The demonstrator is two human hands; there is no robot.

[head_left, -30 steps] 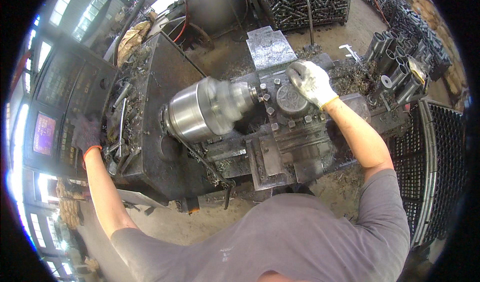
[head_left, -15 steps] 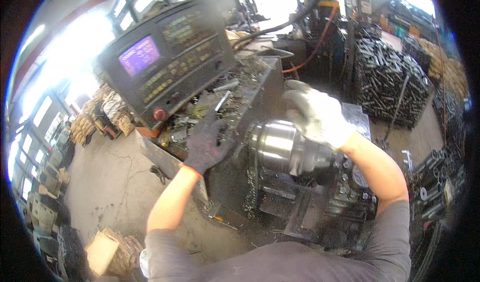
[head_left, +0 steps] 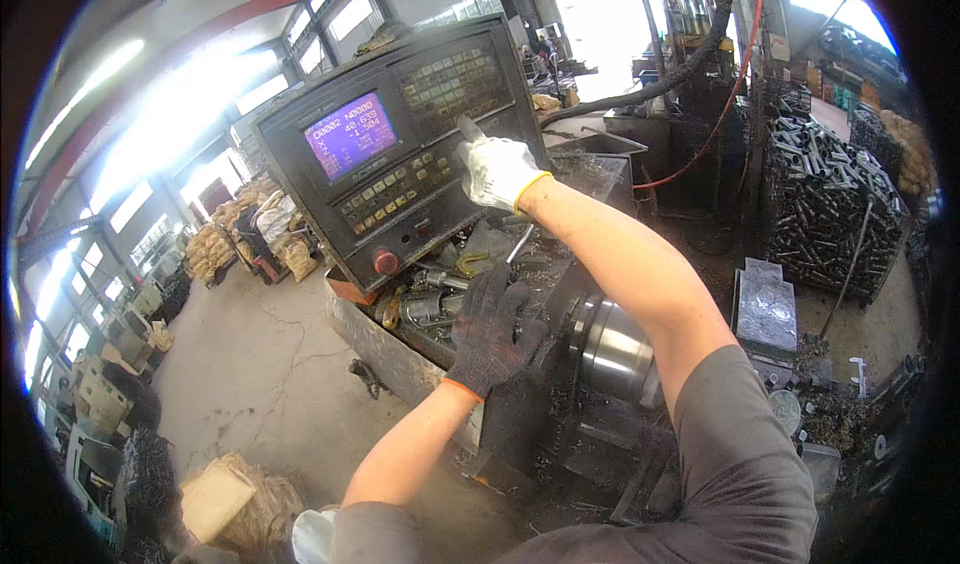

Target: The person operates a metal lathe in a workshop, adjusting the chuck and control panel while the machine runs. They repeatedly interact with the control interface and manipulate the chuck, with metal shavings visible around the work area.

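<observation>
My left hand (head_left: 492,339), in a dark glove with an orange cuff, has its fingers spread over the edge of the lathe's cluttered top and holds nothing I can see. In a white glove with a grey fingertip, my right hand (head_left: 497,171) is raised at the control panel (head_left: 430,169), one finger stretched towards its keys. The panel carries a lit purple screen (head_left: 350,137) and a red knob (head_left: 385,262). Beneath my right arm sits the shiny round lathe chuck (head_left: 614,352), its right part hidden. Beside my left fingers lies a metal rod-like tool (head_left: 520,244).
Metal parts and tools litter the top beneath the panel. A bin of metal pieces (head_left: 830,214) stands at the right, a red hose (head_left: 742,94) hanging near it. Full sacks (head_left: 285,226) are piled at the left, and cardboard (head_left: 217,501) lies on the floor at lower left.
My right hand has moved left and up from above the chuck to the control panel. The chuck looked blurred and now looks sharper. The view has shifted; my left hand stays spread near the lathe's top.
</observation>
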